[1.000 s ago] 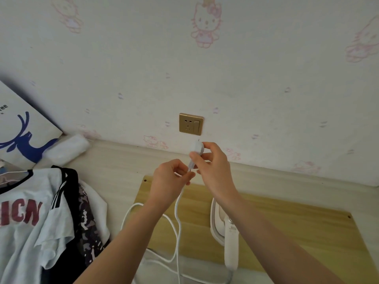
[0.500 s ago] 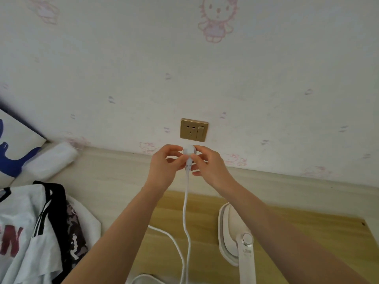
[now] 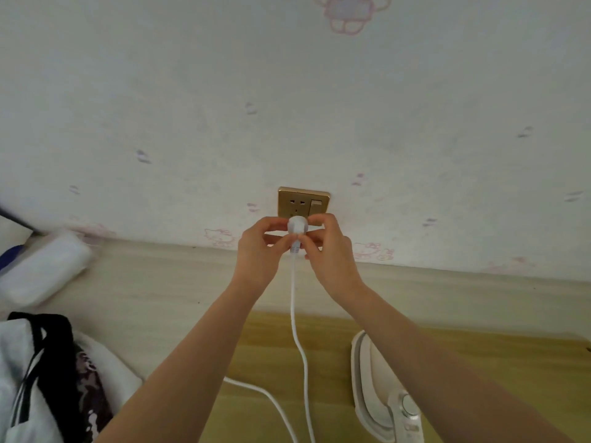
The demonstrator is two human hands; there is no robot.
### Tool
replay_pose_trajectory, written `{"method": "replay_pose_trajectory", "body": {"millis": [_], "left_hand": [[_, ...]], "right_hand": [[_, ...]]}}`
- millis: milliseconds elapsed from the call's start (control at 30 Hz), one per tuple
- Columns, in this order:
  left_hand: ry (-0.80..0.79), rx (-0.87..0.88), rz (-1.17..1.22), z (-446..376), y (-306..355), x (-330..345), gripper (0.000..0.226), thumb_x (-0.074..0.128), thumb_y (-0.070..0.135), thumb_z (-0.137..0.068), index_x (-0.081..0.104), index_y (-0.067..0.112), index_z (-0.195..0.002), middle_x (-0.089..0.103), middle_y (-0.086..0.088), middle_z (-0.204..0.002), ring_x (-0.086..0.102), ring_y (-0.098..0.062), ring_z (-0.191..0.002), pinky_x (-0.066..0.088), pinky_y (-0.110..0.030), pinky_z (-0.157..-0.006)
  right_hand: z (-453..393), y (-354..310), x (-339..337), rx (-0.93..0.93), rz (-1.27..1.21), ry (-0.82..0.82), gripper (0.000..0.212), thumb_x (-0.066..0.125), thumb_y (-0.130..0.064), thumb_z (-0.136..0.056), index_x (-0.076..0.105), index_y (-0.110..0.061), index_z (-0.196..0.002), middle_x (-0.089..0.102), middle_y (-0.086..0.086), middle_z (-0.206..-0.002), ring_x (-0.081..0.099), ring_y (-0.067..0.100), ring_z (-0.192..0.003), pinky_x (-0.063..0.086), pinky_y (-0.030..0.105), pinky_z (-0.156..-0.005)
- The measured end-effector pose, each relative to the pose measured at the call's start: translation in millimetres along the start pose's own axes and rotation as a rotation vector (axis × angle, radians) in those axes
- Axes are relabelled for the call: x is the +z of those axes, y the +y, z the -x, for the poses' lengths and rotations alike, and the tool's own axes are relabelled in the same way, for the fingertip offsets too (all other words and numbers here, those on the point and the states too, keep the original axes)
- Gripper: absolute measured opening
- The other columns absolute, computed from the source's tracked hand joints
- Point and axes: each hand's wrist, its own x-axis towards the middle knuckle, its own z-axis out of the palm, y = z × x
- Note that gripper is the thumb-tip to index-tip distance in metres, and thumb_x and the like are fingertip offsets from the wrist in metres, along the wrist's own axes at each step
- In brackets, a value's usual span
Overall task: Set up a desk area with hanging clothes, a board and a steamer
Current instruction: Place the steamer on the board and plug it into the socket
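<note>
Your two bare hands meet in front of a gold wall socket (image 3: 303, 203) set low on a pale wall covered in faint pink cartoon-cat wallpaper (image 3: 224, 91). Your left hand (image 3: 260, 252) and right hand (image 3: 329, 254) both pinch a white plug (image 3: 297, 224) between their fingertips, holding it at the lower edge of the socket plate; whether its pins are in the holes cannot be seen. The socket has a small switch on its right side. A white cord (image 3: 295, 324) drops from the plug, runs down between your forearms and curves across a light wooden board (image 3: 479, 362) lying on the pale desk (image 3: 144, 298). A white handheld steamer (image 3: 380, 398) rests on the board, just beside your right forearm; a round dial shows on its handle, and any marking there is too blurred to read. At lower left lie clothes (image 3: 41, 385) in white and black, with a camouflage pattern. A white rolled bundle (image 3: 44, 266) sits against the wall at far left
</note>
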Motion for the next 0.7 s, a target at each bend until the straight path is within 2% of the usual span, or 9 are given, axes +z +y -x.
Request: {"method": "replay_pose_trajectory", "body": {"millis": [67,133,400,567,700], "left_hand": [[0.003,0.011,-0.012,-2.0,-2.3,1.6,0.022,0.069,0.016,-0.086,0.066,0.022,-0.106,0.070,0.009,-0.102,0.069,-0.013,-0.087,0.057,-0.040,-0.085],[0.007,0.014,-0.025,-2.0,-6.3,2.8,0.022,0.068,0.015,-0.087,0.065,0.022,-0.107,0.069,0.010,-0.104,0.068,-0.012,-0.089,0.056,-0.039,-0.086],[0.030,0.013,-0.006,-1.0,-13.3,7.2,0.022,0.066,0.015,-0.089,0.061,0.026,-0.107,0.066,0.015,-0.104,0.067,-0.007,-0.091,0.057,-0.033,-0.087],[0.069,0.019,0.054,-2.2,-13.6,10.9,0.022,0.065,0.013,-0.090,0.062,0.029,-0.104,0.067,0.020,-0.099,0.067,-0.001,-0.087,0.055,-0.027,-0.083],[0.121,0.008,0.055,-2.4,-12.4,17.1,0.021,0.063,0.018,-0.092,0.063,0.034,-0.104,0.067,0.019,-0.102,0.066,0.000,-0.089,0.050,-0.020,-0.081]], "right_hand": [[0.6,2.3,3.4,-0.024,0.009,0.030,0.024,0.060,-0.023,-0.094,0.043,-0.030,-0.108,0.067,-0.010,-0.087,0.064,-0.008,-0.078,0.049,0.007,-0.067],[1.8,4.5,6.7,-0.031,0.015,0.049,0.024,0.061,-0.022,-0.093,0.042,-0.030,-0.105,0.065,-0.011,-0.089,0.061,-0.014,-0.073,0.044,0.000,-0.064],[1.7,8.2,9.2,-0.076,0.093,0.054,0.023,0.058,-0.023,-0.095,0.040,-0.031,-0.107,0.069,-0.002,-0.104,0.060,-0.002,-0.079,0.044,0.000,-0.064],[-2.8,2.4,8.3,-0.092,0.080,0.072,0.021,0.057,-0.024,-0.095,0.041,-0.034,-0.104,0.061,-0.014,-0.095,0.058,-0.009,-0.076,0.043,-0.002,-0.064],[-4.6,1.7,10.6,-0.103,0.065,0.117,0.016,0.057,-0.025,-0.095,0.044,-0.031,-0.102,0.067,-0.008,-0.096,0.062,-0.001,-0.078,0.044,-0.001,-0.065]]}}
